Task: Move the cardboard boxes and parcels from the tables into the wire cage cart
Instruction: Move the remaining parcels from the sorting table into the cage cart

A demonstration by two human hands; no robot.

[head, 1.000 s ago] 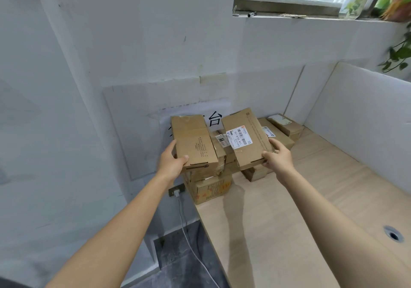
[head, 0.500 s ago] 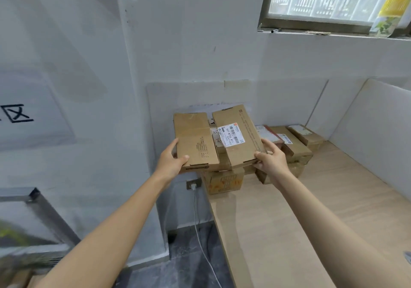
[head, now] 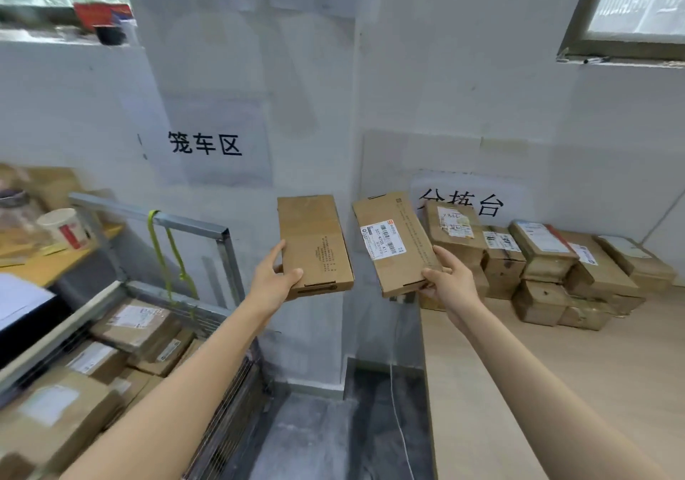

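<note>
Pinching a plain flat brown cardboard box (head: 315, 242) by its near corner in the left hand (head: 276, 281), thumb on top and fingers underneath. Gripping a second flat brown cardboard box with a white barcode label (head: 389, 246) the same way in the right hand (head: 446, 279). Carrying both in the air, apart from each other, between the light wooden desk (head: 556, 387) on the right and the grey metal wire cage cart (head: 192, 225) on the left, not yet over the cart.

Holding each box by one end only, so probably prone to drooping or twisting out of the thumb grip if swung fast. Could clip the cart's upright corner post on the way in, most likely with the plain box, the nearer of the two. Might also snag the yellow-green strap (head: 168, 253) hanging from the top rail. Dropping onto the brown labelled parcels (head: 133, 326) already heaped inside could mean landing tilted and sliding.

Left on the desk: a pile of brown taped boxes (head: 556, 268) against the back wall. Hanging beside the desk's edge, a thin white cable (head: 394, 387), low and likely out of the path. Beyond the cart, a white paper cup with red print (head: 63, 225), rather blurred.
</note>
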